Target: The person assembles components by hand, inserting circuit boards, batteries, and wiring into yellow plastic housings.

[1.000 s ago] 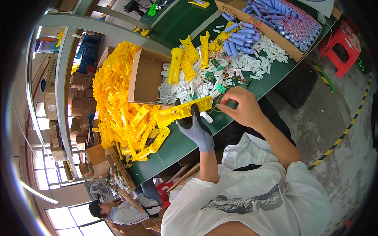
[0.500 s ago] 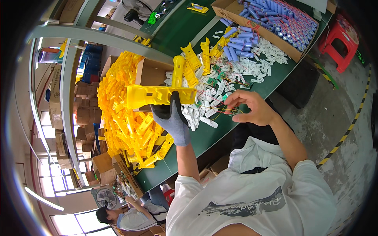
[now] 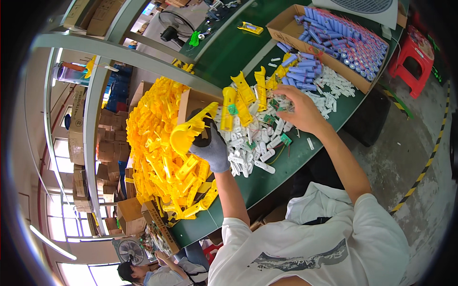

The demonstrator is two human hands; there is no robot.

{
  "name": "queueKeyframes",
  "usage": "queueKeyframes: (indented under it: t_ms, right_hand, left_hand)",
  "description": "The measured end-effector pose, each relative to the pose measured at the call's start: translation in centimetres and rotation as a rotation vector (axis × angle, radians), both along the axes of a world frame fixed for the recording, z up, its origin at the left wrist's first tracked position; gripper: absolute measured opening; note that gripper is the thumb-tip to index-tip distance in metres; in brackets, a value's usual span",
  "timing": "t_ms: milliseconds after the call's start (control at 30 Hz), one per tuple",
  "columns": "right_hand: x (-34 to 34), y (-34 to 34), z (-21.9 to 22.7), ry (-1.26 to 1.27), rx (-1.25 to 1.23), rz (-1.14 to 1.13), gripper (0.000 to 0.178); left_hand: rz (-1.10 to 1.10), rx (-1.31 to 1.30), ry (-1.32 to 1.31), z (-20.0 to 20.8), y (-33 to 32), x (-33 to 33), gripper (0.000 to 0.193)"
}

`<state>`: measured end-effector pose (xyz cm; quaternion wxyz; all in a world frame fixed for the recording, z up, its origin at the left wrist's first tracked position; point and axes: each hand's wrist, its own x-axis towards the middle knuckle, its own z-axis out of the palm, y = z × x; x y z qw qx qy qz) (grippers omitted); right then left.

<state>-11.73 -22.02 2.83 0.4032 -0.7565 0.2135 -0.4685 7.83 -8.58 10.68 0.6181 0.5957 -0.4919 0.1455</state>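
My left hand [image 3: 210, 148], in a grey glove with black fingers, is closed on a yellow plastic shell [image 3: 182, 137] with a rounded end, held tilted above the table. My bare right hand [image 3: 305, 110] reaches over small green circuit boards and thin wires, fingers and thumb apart; nothing shows clearly between them. Between my hands stands a yellow half-shell [image 3: 228, 120] with a green circuit board [image 3: 232, 109] on it. More yellow half-shells [image 3: 245, 93] lie beside it. White plastic pieces [image 3: 245, 152] are heaped below, with another green board [image 3: 286, 139] and wires among them.
A large heap of yellow shells [image 3: 157, 143] lies at the left. Purple cylindrical cells [image 3: 305, 71] are piled behind my right hand; a cardboard box [image 3: 281, 28] holds many more. A metal post and rail frame the left. A red stool [image 3: 414, 59] stands at the right. Another person sits lower left.
My left hand has turned the yellow shell from lengthwise to tilted end-on. My right hand has moved farther over the table, and the wires earlier at its fingertips no longer show there.
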Motion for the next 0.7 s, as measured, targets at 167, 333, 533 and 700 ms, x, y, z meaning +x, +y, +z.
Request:
queueKeyframes:
  t_ms: [167,333,533,700]
  right_hand:
    - [-1.4,1.5,2.0,0.335,-0.123,-0.045,0.049]
    - [-2.9,2.7,4.1,0.207,-0.099,0.027,0.052]
    - [-2.1,4.4,2.5,-0.390,0.535,0.530,0.061]
    - [-1.6,5.3,1.8,-0.491,0.525,0.538,0.054]
  left_hand:
    - [-0.225,-0.258,0.422,2.0,-0.5,-1.6,0.039]
    - [-0.229,-0.268,0.515,4.1,-1.0,-2.1,0.035]
    - [-0.340,-0.194,0.579,4.1,-1.3,-2.7,0.031]
    - [-0.355,-0.134,0.589,3.8,-0.9,-2.4,0.024]
